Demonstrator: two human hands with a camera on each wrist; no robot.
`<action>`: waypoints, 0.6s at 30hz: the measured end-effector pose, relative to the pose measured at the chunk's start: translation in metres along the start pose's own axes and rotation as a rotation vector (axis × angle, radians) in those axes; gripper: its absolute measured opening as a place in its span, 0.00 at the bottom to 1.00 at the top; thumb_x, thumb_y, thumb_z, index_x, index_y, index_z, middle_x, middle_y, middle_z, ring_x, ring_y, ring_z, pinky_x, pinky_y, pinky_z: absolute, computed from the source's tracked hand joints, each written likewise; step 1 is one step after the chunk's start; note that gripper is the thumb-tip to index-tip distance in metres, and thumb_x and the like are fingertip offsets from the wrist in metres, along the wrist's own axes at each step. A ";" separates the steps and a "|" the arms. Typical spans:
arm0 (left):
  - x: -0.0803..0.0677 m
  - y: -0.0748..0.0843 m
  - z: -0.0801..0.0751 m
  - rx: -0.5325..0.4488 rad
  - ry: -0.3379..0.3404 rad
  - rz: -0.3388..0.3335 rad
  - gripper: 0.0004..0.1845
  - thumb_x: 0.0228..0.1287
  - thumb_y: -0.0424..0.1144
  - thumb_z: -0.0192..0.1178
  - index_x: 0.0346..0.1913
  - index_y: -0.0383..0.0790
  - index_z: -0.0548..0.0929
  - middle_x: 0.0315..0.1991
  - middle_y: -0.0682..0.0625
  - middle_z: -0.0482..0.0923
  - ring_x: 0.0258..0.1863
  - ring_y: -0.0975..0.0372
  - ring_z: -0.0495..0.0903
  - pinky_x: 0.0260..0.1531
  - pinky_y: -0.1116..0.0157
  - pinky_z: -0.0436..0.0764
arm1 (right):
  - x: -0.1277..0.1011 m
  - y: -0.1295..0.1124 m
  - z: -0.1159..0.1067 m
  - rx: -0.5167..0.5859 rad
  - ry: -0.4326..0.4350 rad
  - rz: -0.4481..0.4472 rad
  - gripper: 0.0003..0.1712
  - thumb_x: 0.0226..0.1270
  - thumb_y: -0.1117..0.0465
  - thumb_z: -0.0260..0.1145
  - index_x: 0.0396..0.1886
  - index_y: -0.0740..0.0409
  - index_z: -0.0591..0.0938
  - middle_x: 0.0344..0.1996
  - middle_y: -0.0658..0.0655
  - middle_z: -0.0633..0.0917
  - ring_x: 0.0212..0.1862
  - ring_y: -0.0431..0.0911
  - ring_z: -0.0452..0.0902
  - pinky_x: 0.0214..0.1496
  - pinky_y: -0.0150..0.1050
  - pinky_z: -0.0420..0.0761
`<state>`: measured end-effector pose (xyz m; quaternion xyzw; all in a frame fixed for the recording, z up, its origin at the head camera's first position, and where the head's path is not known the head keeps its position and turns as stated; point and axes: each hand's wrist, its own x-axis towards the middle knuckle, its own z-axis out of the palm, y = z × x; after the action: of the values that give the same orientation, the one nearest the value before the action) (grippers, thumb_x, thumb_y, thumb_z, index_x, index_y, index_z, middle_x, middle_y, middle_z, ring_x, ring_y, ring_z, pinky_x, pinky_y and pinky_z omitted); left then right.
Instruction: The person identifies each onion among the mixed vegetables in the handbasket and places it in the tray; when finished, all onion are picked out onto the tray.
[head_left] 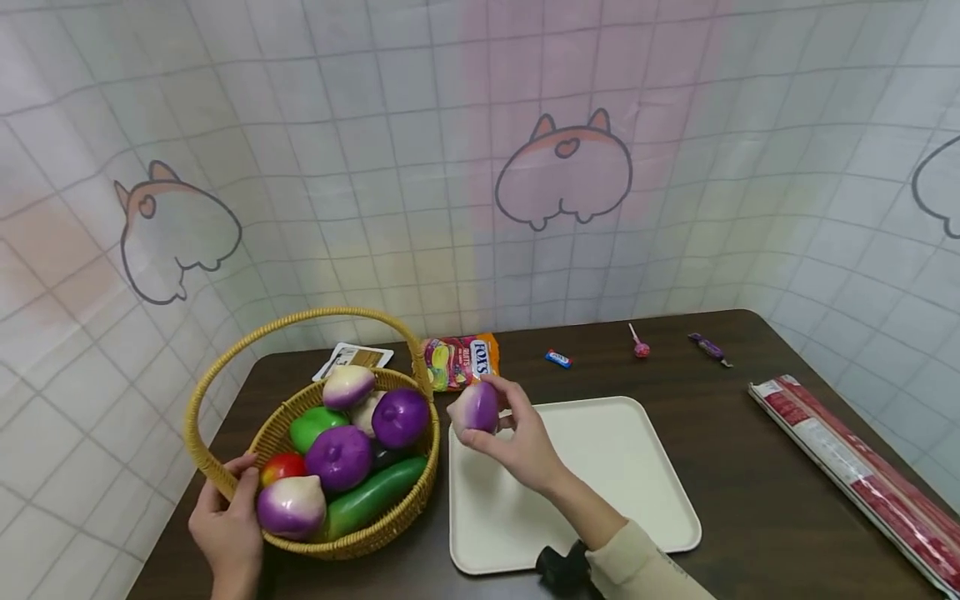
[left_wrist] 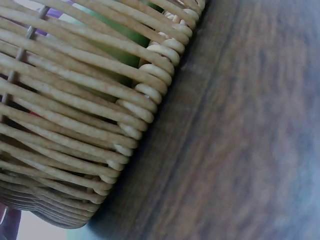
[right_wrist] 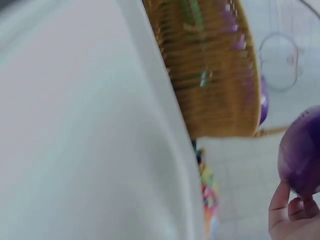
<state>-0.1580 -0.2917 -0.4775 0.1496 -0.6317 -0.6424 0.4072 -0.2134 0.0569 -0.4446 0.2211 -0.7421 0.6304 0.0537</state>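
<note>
Right fingers (head_left: 513, 390): pinching the turnip (head_left: 477, 408) around its sides, presumably keeping it secure above the back-left corner of the tray (head_left: 622, 467).
Left fingers (head_left: 246, 493): gripping the side of the basket (head_left: 390, 529), seemingly steadying it near the left edge of the surface (head_left: 727, 450).
Candy bag (head_left: 459, 362): lying by the back edge.

Orange candy bag (head_left: 450, 363) | blue candy (head_left: 558, 359) | lollipop (head_left: 641, 350) | purple candy (head_left: 708, 348) | red-white packet (head_left: 855, 469)

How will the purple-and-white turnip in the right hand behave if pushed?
The turnip would probably roll, its body being rounded, though the pointed end may make it veer. Its smooth skin suggests it could slip. It's likely firm: no dent shows where the right hand pinches it.
</note>
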 end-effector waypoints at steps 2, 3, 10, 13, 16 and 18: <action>-0.001 0.000 0.000 0.003 -0.001 0.000 0.11 0.63 0.27 0.63 0.46 0.22 0.82 0.34 0.58 0.85 0.39 0.68 0.79 0.37 0.79 0.74 | 0.002 0.007 -0.006 0.051 0.036 0.059 0.40 0.60 0.59 0.71 0.70 0.57 0.64 0.56 0.59 0.73 0.52 0.52 0.69 0.46 0.37 0.78; -0.001 0.000 0.001 0.005 -0.003 0.007 0.11 0.63 0.27 0.63 0.46 0.22 0.82 0.34 0.58 0.85 0.39 0.68 0.79 0.37 0.79 0.74 | 0.003 0.009 -0.008 0.083 0.047 0.083 0.40 0.60 0.60 0.70 0.70 0.58 0.63 0.56 0.61 0.72 0.53 0.52 0.68 0.46 0.36 0.78; -0.002 0.000 -0.001 -0.023 -0.007 0.025 0.11 0.63 0.25 0.62 0.46 0.20 0.81 0.34 0.57 0.85 0.38 0.69 0.79 0.37 0.79 0.74 | 0.007 0.025 -0.014 0.173 0.086 0.146 0.41 0.59 0.65 0.70 0.70 0.57 0.61 0.63 0.64 0.68 0.57 0.55 0.70 0.49 0.37 0.80; -0.002 -0.001 -0.002 -0.032 -0.014 0.020 0.11 0.63 0.24 0.61 0.46 0.20 0.81 0.35 0.56 0.85 0.38 0.69 0.79 0.37 0.79 0.75 | 0.007 0.031 -0.014 0.155 0.085 0.147 0.43 0.58 0.67 0.70 0.71 0.59 0.60 0.65 0.64 0.66 0.60 0.57 0.70 0.53 0.43 0.79; -0.002 -0.003 -0.002 -0.032 -0.016 0.024 0.11 0.63 0.24 0.61 0.46 0.20 0.81 0.36 0.55 0.85 0.39 0.69 0.79 0.37 0.79 0.75 | 0.007 0.037 -0.013 0.135 0.074 0.151 0.42 0.59 0.67 0.69 0.71 0.61 0.60 0.67 0.65 0.65 0.64 0.59 0.67 0.59 0.51 0.75; -0.002 -0.004 -0.002 -0.033 -0.015 0.023 0.11 0.62 0.23 0.61 0.46 0.20 0.81 0.36 0.56 0.85 0.40 0.68 0.79 0.38 0.78 0.75 | 0.007 0.043 -0.012 0.123 0.059 0.166 0.41 0.59 0.66 0.69 0.70 0.61 0.61 0.66 0.66 0.66 0.64 0.60 0.67 0.61 0.54 0.73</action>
<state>-0.1566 -0.2925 -0.4816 0.1308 -0.6260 -0.6490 0.4121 -0.2394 0.0714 -0.4785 0.1432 -0.7160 0.6832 0.0094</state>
